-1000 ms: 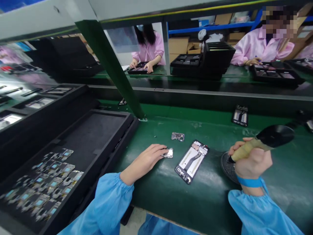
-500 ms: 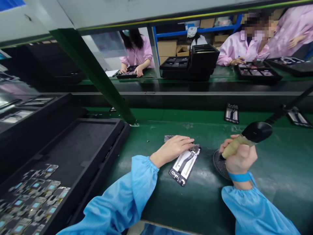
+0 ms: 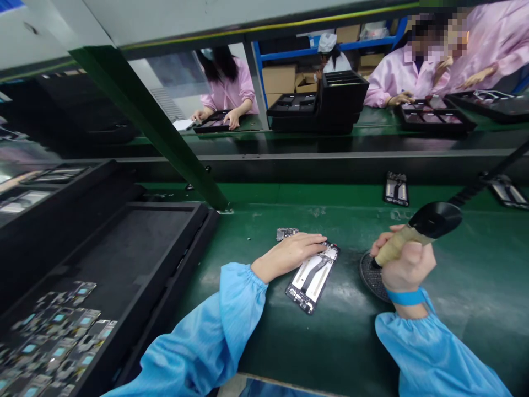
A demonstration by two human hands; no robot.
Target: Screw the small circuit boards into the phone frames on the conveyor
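Observation:
My left hand [image 3: 287,256] lies palm down with its fingers stretched over the upper end of an opened phone [image 3: 311,281], touching it; that part of the phone is partly hidden. The phone lies slanted on the green bench, its white inside and a dark flex cable showing. Just beyond my left knuckles is a small circuit board [image 3: 286,234]. My right hand [image 3: 407,267] is wrapped round the tan taped handle of a corded electric screwdriver [image 3: 399,246], black at its top. Its lower end points down at a round dark textured dish [image 3: 370,275].
A black tray [image 3: 165,264] at the left holds several phone boards. More opened phones [image 3: 395,189] lie at the bench's back right. A slanted green post [image 3: 165,143] rises behind the tray. Across the bench, people in pink work at black trays [image 3: 436,117].
My left hand has shifted slightly, and more of the small circuit board shows beside it. My right hand with the electric screwdriver stays over the dish. The view has tilted a little.

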